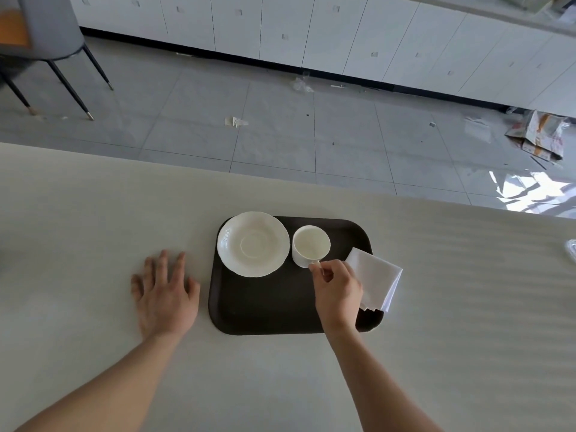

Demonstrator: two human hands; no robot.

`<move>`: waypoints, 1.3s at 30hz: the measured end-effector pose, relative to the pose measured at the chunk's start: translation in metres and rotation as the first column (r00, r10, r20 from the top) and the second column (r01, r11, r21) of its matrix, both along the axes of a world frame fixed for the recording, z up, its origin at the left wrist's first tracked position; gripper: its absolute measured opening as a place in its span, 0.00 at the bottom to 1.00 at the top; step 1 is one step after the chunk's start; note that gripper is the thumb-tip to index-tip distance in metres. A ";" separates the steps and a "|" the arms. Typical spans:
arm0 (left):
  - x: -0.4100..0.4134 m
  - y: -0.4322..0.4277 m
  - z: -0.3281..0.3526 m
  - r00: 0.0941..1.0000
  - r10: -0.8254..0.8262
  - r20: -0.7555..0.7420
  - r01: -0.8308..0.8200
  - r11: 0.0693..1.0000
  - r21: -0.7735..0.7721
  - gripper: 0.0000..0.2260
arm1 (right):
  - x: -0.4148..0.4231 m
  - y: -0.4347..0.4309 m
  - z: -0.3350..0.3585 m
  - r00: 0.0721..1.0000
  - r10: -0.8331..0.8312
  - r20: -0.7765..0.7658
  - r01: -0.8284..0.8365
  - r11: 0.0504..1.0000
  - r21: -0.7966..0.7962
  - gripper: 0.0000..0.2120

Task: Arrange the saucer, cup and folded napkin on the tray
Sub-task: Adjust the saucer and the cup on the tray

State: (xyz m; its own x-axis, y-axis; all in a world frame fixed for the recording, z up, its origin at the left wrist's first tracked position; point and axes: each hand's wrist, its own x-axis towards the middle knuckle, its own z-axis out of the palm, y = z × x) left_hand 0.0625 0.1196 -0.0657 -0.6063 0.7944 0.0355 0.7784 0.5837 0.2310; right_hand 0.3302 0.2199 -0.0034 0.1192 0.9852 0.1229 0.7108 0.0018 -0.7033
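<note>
Two bare forearms reach in from the near edge over the pale bench [93, 232]. The left hand [165, 294] lies flat on the bench with fingers spread, its grip slack and holding nothing, just beside the left rim of the dark tray [265, 310]. The right hand [338, 291] is over the tray's near right part, its grip pinched closed with thumb and forefinger on the handle of the white cup [310, 244]. The cup stands upright on the tray, apparently empty (the inside looks pale and bare). To its right, the folded white napkin [377, 277] lies across the tray's right rim, partly overhanging the bench and partly hidden by the right hand. Left of the cup, very near it, the white saucer [253, 244] sits in the tray's far left corner, its edge passing over the rim. Beyond the bench are a grey tiled floor [280, 120] with scattered scraps, and white cabinets [311, 32].
</note>
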 end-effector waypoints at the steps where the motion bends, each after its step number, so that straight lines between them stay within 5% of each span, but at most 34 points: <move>1: 0.000 0.000 0.000 1.000 0.000 0.004 0.000 1.000 0.004 0.27 | 0.000 0.001 -0.001 1.000 -0.009 0.000 0.009 1.000 0.010 0.12; 39: 0.002 0.001 0.004 1.000 0.007 0.014 -0.006 1.000 -0.013 0.26 | -0.002 0.003 -0.002 0.996 0.036 -0.081 -0.031 0.997 0.064 0.14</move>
